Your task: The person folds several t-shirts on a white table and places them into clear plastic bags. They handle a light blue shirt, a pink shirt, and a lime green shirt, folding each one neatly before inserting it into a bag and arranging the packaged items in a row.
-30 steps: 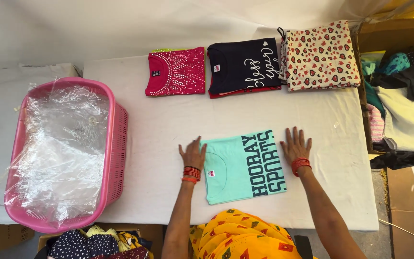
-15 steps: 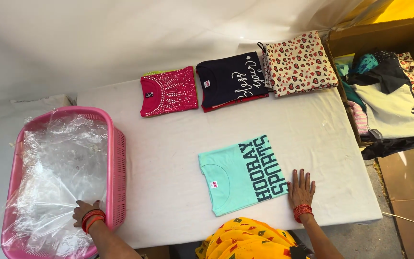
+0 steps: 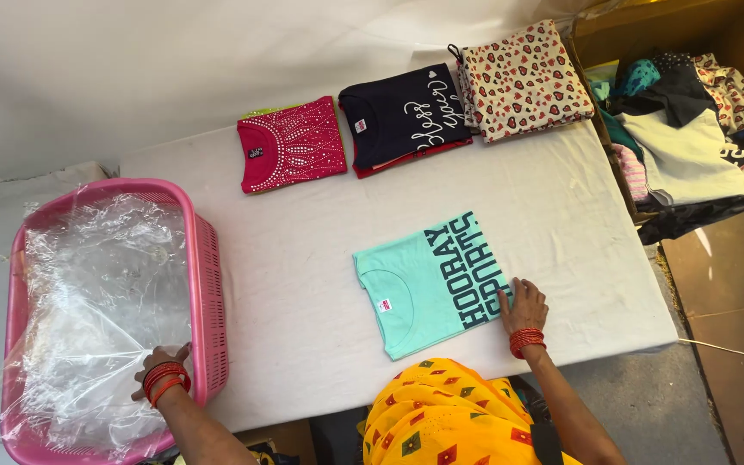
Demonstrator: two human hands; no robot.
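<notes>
Looking down from the head camera, a long table (image 3: 303, 258) covered in a plain white cloth fills the middle of the view, with a white fabric backdrop (image 3: 174, 69) hanging behind it. A mint-green T-shirt (image 3: 428, 284), folded flat with dark lettering along one side, lies near the front edge of the table. The right hand (image 3: 523, 308) rests on the shirt's right front corner, palm down and fingers spread, pressing and not gripping.

At the left end of the table sits a pink plastic basket (image 3: 208, 284) holding clear plastic bags (image 3: 105, 301). The left hand (image 3: 161, 366) is inside the basket near its front right corner, fingers on the plastic; whether they have closed on a bag cannot be told. Both wrists carry red bangles.

Along the far edge three folded stacks lie in a row, just beside one another: a red top (image 3: 293, 155) with pale dotted trim, a navy top (image 3: 406, 119) with white script, and a cream heart-print garment (image 3: 523, 79). To the right of the table stands a brown box (image 3: 738, 30) with a loose heap of clothes (image 3: 691, 146) in it. The floor (image 3: 734, 344) on that side is brownish. An orange-yellow patterned garment (image 3: 449, 413) worn by the person shows at the bottom.
</notes>
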